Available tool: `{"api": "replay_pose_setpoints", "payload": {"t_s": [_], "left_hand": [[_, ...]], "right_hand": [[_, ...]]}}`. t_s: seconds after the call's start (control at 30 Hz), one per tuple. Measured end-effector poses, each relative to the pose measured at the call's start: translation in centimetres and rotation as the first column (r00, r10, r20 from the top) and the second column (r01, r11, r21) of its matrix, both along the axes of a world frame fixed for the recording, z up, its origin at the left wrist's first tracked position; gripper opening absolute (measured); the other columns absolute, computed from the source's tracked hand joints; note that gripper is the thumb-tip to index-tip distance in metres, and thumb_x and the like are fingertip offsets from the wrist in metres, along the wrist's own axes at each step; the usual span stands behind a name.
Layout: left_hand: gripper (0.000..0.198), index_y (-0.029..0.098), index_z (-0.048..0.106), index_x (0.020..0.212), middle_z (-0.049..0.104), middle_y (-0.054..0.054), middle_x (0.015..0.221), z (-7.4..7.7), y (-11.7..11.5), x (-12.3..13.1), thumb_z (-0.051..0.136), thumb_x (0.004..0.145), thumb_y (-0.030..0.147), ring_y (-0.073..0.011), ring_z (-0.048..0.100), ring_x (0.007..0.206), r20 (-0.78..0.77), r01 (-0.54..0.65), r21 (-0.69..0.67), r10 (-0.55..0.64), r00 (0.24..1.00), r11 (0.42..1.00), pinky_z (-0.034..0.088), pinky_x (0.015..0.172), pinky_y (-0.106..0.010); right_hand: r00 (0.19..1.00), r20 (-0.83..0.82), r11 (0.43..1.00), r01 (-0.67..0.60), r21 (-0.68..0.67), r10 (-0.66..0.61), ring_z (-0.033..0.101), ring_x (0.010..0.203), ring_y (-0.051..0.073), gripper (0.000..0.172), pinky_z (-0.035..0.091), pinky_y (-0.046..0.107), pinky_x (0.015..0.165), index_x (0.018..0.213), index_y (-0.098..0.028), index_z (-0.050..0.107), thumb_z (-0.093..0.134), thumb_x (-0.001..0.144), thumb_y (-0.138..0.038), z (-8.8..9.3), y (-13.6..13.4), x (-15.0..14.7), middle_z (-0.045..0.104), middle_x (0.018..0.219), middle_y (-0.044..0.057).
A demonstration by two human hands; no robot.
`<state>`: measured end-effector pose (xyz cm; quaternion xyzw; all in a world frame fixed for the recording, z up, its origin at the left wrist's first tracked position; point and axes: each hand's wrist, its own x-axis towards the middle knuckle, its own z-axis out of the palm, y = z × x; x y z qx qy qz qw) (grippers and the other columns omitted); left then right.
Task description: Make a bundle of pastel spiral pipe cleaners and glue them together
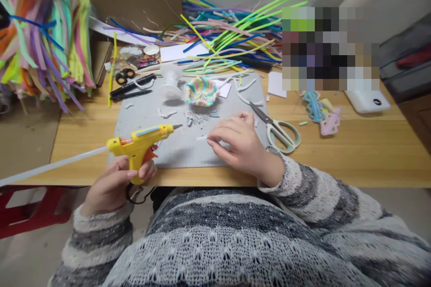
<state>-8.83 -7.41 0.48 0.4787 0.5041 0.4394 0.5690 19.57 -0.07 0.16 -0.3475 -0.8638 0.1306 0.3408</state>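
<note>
My left hand (116,181) is wrapped round the handle of a yellow glue gun (139,141), whose nozzle points right over the grey mat (168,152). A long white glue stick (60,163) juts from its back end. To the right, the thumb and forefinger of my right hand (237,141) pinch a short white piece (202,137), perhaps cut pipe cleaner. Beyond the hands stands a ruffled pastel striped cup-shaped piece (202,92), with small clippings (197,118) in front of it. Open scissors (283,132) with pale green handles lie just right of my right hand.
Many pipe cleaners (232,31) are heaped along the back, and a big bundle (37,31) stands at left. A clear spool (170,81), black pliers (134,87), a blue wavy piece (313,105) and a white phone (368,98) also lie about. Part of the right is pixelated.
</note>
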Motion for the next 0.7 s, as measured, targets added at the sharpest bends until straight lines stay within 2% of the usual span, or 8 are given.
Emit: {"api": "replay_pose_setpoints", "payload": {"t_s": [0.1, 0.17, 0.23, 0.33, 0.4, 0.53, 0.63, 0.7], "left_hand": [[0.022, 0.018, 0.062, 0.071, 0.048, -0.003, 0.057, -0.8, 0.2, 0.1, 0.062, 0.08, 0.038, -0.0149, 0.046, 0.056, 0.072, 0.059, -0.117, -0.05, 0.996, 0.991, 0.041, 0.053, -0.029], [0.028, 0.019, 0.067, 0.082, 0.053, -0.004, 0.06, -1.4, 0.0, 0.0, 0.059, 0.084, 0.045, -0.0161, 0.051, 0.059, 0.045, 0.02, -0.129, -0.014, 0.999, 0.991, 0.044, 0.056, -0.029], [0.035, 0.02, 0.069, 0.089, 0.062, -0.007, 0.071, -2.0, -0.4, -0.3, 0.055, 0.086, 0.051, -0.0181, 0.057, 0.066, 0.014, -0.024, -0.154, 0.026, 1.0, 0.988, 0.048, 0.06, -0.03], [0.035, 0.021, 0.072, 0.089, 0.069, -0.011, 0.086, -2.5, -1.1, -0.1, 0.055, 0.087, 0.052, -0.0221, 0.063, 0.073, 0.008, -0.063, -0.191, 0.065, 0.998, 0.98, 0.053, 0.061, -0.033], [0.034, 0.022, 0.072, 0.093, 0.069, -0.012, 0.089, -2.4, -1.3, 0.4, 0.056, 0.086, 0.052, -0.0232, 0.064, 0.074, 0.038, -0.059, -0.145, 0.065, 0.997, 0.988, 0.055, 0.062, -0.035], [0.029, 0.024, 0.072, 0.092, 0.066, -0.007, 0.081, -1.7, -1.1, 1.7, 0.057, 0.087, 0.049, -0.0185, 0.062, 0.072, 0.028, -0.039, -0.015, 0.04, 0.999, 0.999, 0.056, 0.067, -0.031], [0.023, 0.025, 0.074, 0.088, 0.068, -0.005, 0.08, -1.5, -0.8, 1.7, 0.06, 0.087, 0.043, -0.0179, 0.063, 0.076, -0.132, -0.035, 0.067, 0.044, 0.99, 0.997, 0.056, 0.072, -0.029], [0.023, 0.025, 0.074, 0.088, 0.07, -0.005, 0.082, -1.6, -0.8, 1.4, 0.057, 0.089, 0.041, -0.0181, 0.063, 0.077, -0.261, 0.016, 0.139, 0.021, 0.965, 0.99, 0.054, 0.074, -0.028]], "right_hand": [[1.0, 0.016, 1.0, -0.005, -0.004, 0.005, 0.06, 0.085, 0.017, 0.009, 0.024, 0.04, 0.088, 0.087, -0.023, 0.061, 0.053, 0.092, -0.024, 0.1, 0.0, 0.0, 0.074, 0.088, -0.002], [1.0, 0.026, 1.0, -0.001, -0.016, 0.001, 0.06, 0.085, 0.017, 0.01, 0.024, 0.041, 0.088, 0.087, -0.023, 0.061, 0.053, 0.092, -0.024, 0.2, 0.0, 0.0, 0.074, 0.088, -0.002], [0.999, 0.033, 1.0, 0.005, -0.026, -0.004, 0.06, 0.086, 0.017, 0.009, 0.024, 0.041, 0.089, 0.087, -0.023, 0.061, 0.053, 0.092, -0.024, 0.1, 0.0, 0.0, 0.074, 0.088, -0.002], [0.999, 0.037, 1.0, 0.012, -0.02, -0.011, 0.06, 0.085, 0.017, 0.009, 0.025, 0.04, 0.088, 0.088, -0.023, 0.061, 0.053, 0.092, -0.025, 0.0, 0.1, 0.0, 0.074, 0.088, -0.002], [0.999, 0.046, 1.0, 0.009, -0.013, -0.009, 0.06, 0.085, 0.017, 0.009, 0.025, 0.041, 0.088, 0.088, -0.023, 0.061, 0.053, 0.092, -0.024, 0.0, 0.1, 0.0, 0.073, 0.088, -0.002], [0.997, 0.072, 1.0, 0.004, -0.004, -0.004, 0.06, 0.084, 0.018, 0.009, 0.024, 0.041, 0.088, 0.088, -0.024, 0.061, 0.052, 0.092, -0.024, 0.0, 0.0, 0.1, 0.073, 0.087, -0.002], [0.996, 0.085, 1.0, 0.007, 0.008, -0.008, 0.06, 0.083, 0.018, 0.01, 0.023, 0.041, 0.088, 0.087, -0.024, 0.061, 0.052, 0.092, -0.023, 0.0, 0.0, 0.1, 0.073, 0.086, -0.001], [0.996, 0.085, 1.0, 0.005, 0.018, -0.007, 0.06, 0.083, 0.017, 0.009, 0.023, 0.041, 0.088, 0.088, -0.023, 0.061, 0.052, 0.092, -0.023, 0.0, 0.0, 0.1, 0.073, 0.085, -0.001]]}}
